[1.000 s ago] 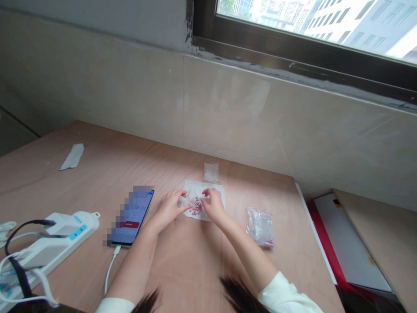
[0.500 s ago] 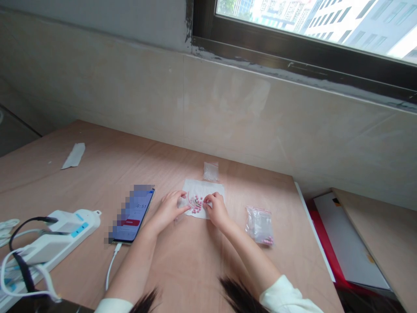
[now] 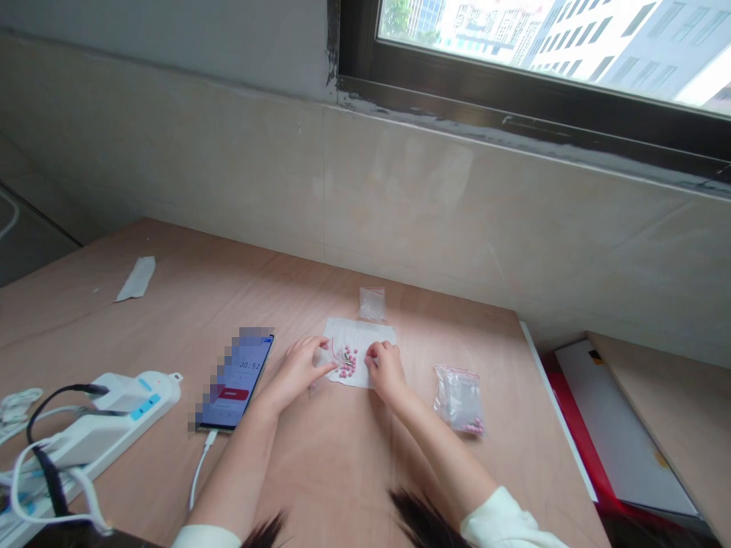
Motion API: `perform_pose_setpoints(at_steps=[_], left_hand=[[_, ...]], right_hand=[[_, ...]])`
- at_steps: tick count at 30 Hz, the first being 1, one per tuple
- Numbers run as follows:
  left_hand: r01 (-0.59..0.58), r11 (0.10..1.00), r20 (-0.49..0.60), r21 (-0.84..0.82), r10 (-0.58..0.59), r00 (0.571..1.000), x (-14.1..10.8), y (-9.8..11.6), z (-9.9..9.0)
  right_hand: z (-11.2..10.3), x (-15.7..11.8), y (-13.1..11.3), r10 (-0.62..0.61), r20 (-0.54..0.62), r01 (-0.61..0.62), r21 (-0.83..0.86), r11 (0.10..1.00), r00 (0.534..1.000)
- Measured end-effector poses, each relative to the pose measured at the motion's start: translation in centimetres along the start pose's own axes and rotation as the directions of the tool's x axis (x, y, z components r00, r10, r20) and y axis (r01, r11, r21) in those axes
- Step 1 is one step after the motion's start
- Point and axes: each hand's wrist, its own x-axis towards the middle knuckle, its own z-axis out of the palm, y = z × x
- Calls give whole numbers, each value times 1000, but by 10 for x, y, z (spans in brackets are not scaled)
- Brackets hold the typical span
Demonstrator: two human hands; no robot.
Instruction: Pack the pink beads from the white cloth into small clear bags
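A small pile of pink beads [image 3: 349, 369], with some silvery pieces among them, lies on a white paper sheet [image 3: 377, 332]. At the pile's left side, my left hand [image 3: 300, 369] has thumb and fingers closed on a clear zip bag [image 3: 333, 350] with a pink strip, whose mouth faces the beads. Much of that bag is hidden by the hand. My right hand [image 3: 388, 371] is just right of the beads, over the sheet's right edge. Its fingertips are pinched together; whatever they hold, if anything, is too small to make out.
Behind the sheet lies a small clear bag [image 3: 372, 304]. To the right is a larger bag [image 3: 458, 399] with pink beads in its corner. A phone [image 3: 237, 380] on a cable and a white power strip [image 3: 137, 411] occupy the left. A paper scrap [image 3: 137, 278] lies farther back.
My right hand has drawn slightly right, away from the bead pile, fingertips still pinched. My left hand stays beside the pile with the bag. The whole view has shifted slightly.
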Motion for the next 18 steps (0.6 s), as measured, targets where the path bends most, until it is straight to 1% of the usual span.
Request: perform_pose_setpoints(at_steps=[3, 6, 8, 11, 14, 16, 18], left_hand=[[-2, 1000, 15, -18, 2, 1000, 0, 2, 3], [0, 1000, 25, -30, 1, 1000, -1, 2, 7], [1, 999, 21, -38, 0, 1000, -2, 2, 9], [-10, 997, 0, -80, 10, 1000, -3, 2, 13], [-8, 988, -23, -154, 4, 1000, -5, 0, 15], [-7, 975, -34, -221, -1, 999, -6, 0, 15], [3, 950, -17, -314, -9, 1000, -7, 2, 12]], right_hand=[[-3, 1, -6, -14, -53, 19, 82, 996, 998], [-6, 1, -23, -45, -74, 60, 212, 975, 996], [-7, -1, -36, -66, -42, 75, 261, 962, 997], [-7, -8, -48, -49, 43, 34, 307, 951, 998], [-7, -14, -49, -79, 103, 34, 380, 924, 991], [-9, -17, -47, -110, 102, 54, 436, 898, 989], [-13, -18, -44, -100, 76, 51, 477, 877, 992]])
